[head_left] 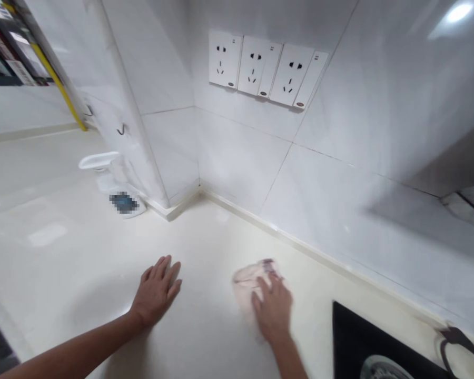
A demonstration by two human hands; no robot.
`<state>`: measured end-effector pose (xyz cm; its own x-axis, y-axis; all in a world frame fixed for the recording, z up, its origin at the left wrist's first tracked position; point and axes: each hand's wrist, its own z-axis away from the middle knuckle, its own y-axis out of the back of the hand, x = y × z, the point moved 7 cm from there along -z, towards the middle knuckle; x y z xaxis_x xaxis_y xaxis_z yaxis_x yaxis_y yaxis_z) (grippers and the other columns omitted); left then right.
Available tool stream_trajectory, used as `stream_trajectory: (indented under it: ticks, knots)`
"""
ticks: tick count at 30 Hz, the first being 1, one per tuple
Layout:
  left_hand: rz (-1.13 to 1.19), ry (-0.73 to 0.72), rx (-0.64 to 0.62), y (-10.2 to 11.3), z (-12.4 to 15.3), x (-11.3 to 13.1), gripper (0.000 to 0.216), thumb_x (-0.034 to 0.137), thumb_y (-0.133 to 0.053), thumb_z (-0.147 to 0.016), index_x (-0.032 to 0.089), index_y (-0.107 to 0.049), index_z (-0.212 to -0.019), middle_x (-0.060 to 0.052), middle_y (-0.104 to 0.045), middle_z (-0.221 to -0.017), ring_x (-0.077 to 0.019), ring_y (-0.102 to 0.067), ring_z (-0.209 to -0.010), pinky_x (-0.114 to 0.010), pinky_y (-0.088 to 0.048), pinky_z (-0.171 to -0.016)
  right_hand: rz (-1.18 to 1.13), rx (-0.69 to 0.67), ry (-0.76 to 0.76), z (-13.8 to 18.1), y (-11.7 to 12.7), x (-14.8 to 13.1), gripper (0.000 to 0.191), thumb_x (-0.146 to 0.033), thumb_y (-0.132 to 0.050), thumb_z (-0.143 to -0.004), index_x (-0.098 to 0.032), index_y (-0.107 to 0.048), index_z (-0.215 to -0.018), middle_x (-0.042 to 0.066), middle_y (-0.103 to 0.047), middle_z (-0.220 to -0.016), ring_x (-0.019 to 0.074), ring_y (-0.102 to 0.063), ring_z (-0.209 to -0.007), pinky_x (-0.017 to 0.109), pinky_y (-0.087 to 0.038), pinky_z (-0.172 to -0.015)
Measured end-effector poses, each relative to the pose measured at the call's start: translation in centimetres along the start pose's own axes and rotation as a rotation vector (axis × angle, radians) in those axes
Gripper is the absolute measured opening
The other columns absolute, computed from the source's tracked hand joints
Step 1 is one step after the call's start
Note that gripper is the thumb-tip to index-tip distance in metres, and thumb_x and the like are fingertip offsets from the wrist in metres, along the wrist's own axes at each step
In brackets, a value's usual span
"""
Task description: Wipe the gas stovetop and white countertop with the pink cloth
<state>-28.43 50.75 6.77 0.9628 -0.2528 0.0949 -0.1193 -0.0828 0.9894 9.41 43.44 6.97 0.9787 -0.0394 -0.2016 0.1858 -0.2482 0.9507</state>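
A pale pink cloth (245, 284) with a dark patch at its far edge lies partly bunched on the cream countertop (205, 331). On top of it presses my right hand (274, 305), its fingers bent over the fabric; both are slightly smeared by motion. My left hand (156, 292) rests on the counter to the left of the cloth, palm down and fingers stretched out, holding nothing. Part of the cloth is hidden beneath the right hand.
A black cooktop (351, 337) sits at the lower right. White tiled walls meet in a corner, with several sockets (256, 66) above. A white device (98, 160) with an oval top stands left of the wall edge, near a hook (121, 129) and a yellow pipe (57, 81).
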Motion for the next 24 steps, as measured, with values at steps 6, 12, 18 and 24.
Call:
stream_trajectory:
  ticks: [6, 12, 18, 24]
  knots:
    - [0.022, 0.012, 0.009, -0.2, 0.2, 0.1, 0.059, 0.051, -0.042, -0.103, 0.02, -0.061, -0.149, -0.018, -0.046, -0.166, -0.0364, -0.037, -0.156, -0.055, -0.032, -0.121, 0.161, 0.099, -0.44, -0.3, 3.4, 14.0, 0.053, -0.053, -0.04, -0.102, -0.027, -0.065, -0.14, 0.016, -0.046, -0.158, 0.0409, -0.051, -0.132, 0.062, -0.04, -0.11]
    - [0.023, -0.004, 0.055, -0.3, 0.6, 0.2, 0.056, 0.049, -0.044, -0.104, 0.021, -0.061, -0.149, -0.018, -0.048, -0.164, -0.0349, -0.038, -0.156, -0.053, -0.032, -0.121, 0.109, 0.074, -0.701, -5.7, 1.9, 10.0, 0.055, -0.048, -0.037, -0.101, -0.02, -0.062, -0.142, 0.025, -0.039, -0.159, 0.0499, -0.041, -0.136, 0.073, -0.036, -0.104]
    - [0.01, -0.031, 0.095, -0.4, 1.0, 0.4, 0.055, 0.051, -0.045, -0.105, 0.023, -0.061, -0.149, -0.017, -0.048, -0.164, -0.0347, -0.038, -0.155, -0.052, -0.033, -0.12, 0.052, 0.001, -0.531, -15.0, -2.6, -1.2, 0.049, -0.043, -0.041, -0.102, -0.021, -0.06, -0.143, 0.024, -0.04, -0.157, 0.0469, -0.039, -0.138, 0.068, -0.034, -0.106]
    - [-0.006, -0.05, 0.125, -0.1, 1.2, 0.6, 0.053, 0.05, -0.045, -0.105, 0.023, -0.061, -0.148, -0.018, -0.049, -0.163, -0.0348, -0.04, -0.154, -0.052, -0.033, -0.119, -0.029, -0.115, -0.18, -20.9, -6.5, -14.1, 0.051, -0.045, -0.047, -0.103, -0.022, -0.057, -0.148, 0.022, -0.038, -0.163, 0.047, -0.034, -0.144, 0.072, -0.027, -0.112]
